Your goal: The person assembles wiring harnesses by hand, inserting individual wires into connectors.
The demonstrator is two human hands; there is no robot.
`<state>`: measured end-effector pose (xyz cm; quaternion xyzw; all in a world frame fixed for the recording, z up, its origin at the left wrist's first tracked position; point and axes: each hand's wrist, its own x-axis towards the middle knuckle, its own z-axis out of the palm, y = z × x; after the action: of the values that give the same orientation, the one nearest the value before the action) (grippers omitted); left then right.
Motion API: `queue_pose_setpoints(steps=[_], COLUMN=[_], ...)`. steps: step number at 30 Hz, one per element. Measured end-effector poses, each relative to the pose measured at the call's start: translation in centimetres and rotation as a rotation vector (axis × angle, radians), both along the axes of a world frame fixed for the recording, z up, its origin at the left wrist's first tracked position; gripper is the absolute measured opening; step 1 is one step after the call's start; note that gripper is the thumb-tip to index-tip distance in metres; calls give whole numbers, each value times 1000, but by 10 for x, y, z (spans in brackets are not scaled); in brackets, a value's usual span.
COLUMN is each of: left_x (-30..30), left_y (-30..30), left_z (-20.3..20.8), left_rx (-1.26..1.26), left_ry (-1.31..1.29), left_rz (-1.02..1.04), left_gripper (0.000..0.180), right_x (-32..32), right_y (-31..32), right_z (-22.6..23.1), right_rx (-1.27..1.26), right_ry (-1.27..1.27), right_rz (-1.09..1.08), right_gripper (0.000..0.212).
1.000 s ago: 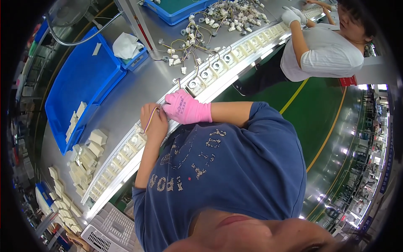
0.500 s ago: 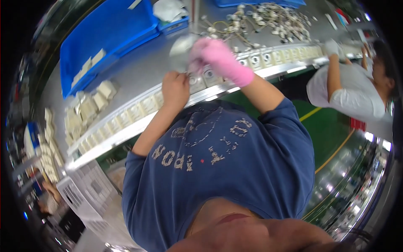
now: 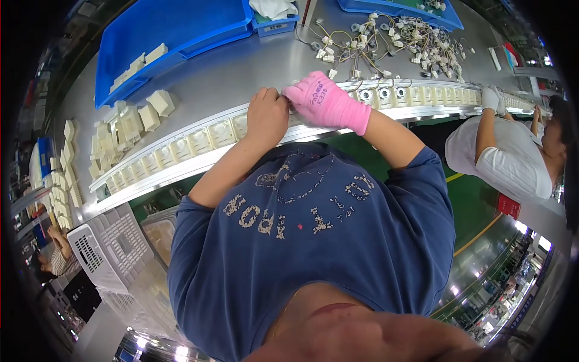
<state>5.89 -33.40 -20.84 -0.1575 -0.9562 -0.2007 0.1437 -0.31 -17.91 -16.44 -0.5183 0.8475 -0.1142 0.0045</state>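
My bare left hand [image 3: 269, 116] is closed, fingers curled down over the row of cream plastic housings [image 3: 199, 141] on the metal rail [image 3: 175, 176]. Right beside it, my right hand [image 3: 322, 102] in a pink knitted glove is closed too, thumb and fingertips meeting near the left fingertips. Whatever lies between the fingers is hidden by the hands. Right of the glove, several housings carry round dark-centred parts [image 3: 384, 95]; those left of my left hand show pale round openings.
Behind the row lie a big blue bin [image 3: 181, 51], a small blue box [image 3: 274, 27] with white material, and a heap of wired connectors [image 3: 416, 45]. Loose cream housings [image 3: 129, 123] sit at the left, above white plastic baskets [image 3: 108, 247]. A co-worker [image 3: 503, 148] stands at the right.
My right hand, blurred earlier beside a pale object, has come down to the row next to my left hand. That object no longer shows. The whole view has shifted slightly.
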Motion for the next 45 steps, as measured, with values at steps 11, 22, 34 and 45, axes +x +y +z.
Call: queue_pose_setpoints(steps=[11, 22, 34, 45], left_x=[-1, -1, -2, 1], left_y=[0, 1, 2, 5], left_z=[-3, 0, -3, -3], left_rx=[280, 305, 325, 305], left_ry=[-79, -114, -137, -141], left_rz=[85, 61, 112, 126], left_gripper=[10, 8, 8, 10], right_x=[-11, -12, -1, -6], right_y=[-6, 1, -7, -4], right_z=[22, 10, 8, 14], right_rx=[452, 306, 319, 465], right_ry=[-241, -257, 95, 76], right_rz=[34, -163, -9, -5], right_gripper=[25, 23, 20, 18])
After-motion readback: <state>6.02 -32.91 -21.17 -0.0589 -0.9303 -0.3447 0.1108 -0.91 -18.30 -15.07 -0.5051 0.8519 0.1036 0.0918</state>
